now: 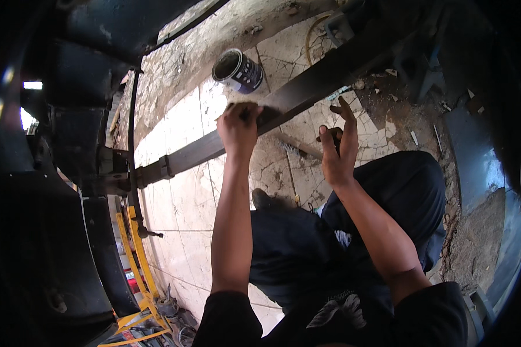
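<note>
The left hand (238, 124) grips the dark metal bar (312, 87) below a paint can (237, 70); the right hand (337, 151), fingers partly spread, holds a brush (298, 149).

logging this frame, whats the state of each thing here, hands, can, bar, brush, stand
left hand: closed on the dark bar, pressing something against it, too hidden to name
right hand: raised beside the bar, fingers spread, something dark in the palm
dark bar: runs slanted above the cracked tiles
paint can: open, tilted
brush: lying on the tiles
yellow stand: upright, under the dark vehicle body
</note>
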